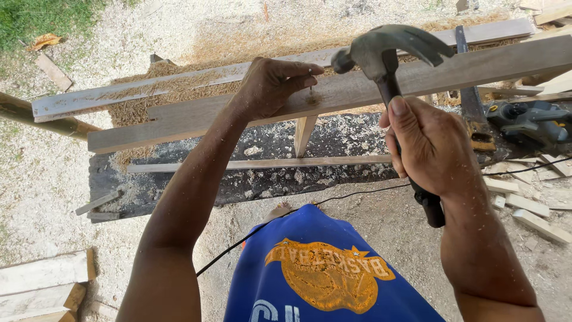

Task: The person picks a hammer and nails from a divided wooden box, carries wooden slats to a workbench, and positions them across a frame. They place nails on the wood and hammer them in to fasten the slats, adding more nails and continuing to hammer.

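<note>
My right hand (430, 146) grips the black handle of a claw hammer (381, 50), whose steel head is raised just above a long wooden plank (196, 116). My left hand (271, 83) rests on that plank and pinches a small nail (311, 89) upright between thumb and fingers. The hammer head hangs a little to the right of the nail. A short upright piece of wood (304, 134) stands under the plank just below the nail.
A second plank (137, 92) covered in sawdust lies behind. A dark work surface (345, 140) carries a thin strip (262, 163). A power tool (527, 119) sits at right, with offcuts (530, 209) and a black cable (357, 194) on the sandy ground. Boards (42, 280) lie lower left.
</note>
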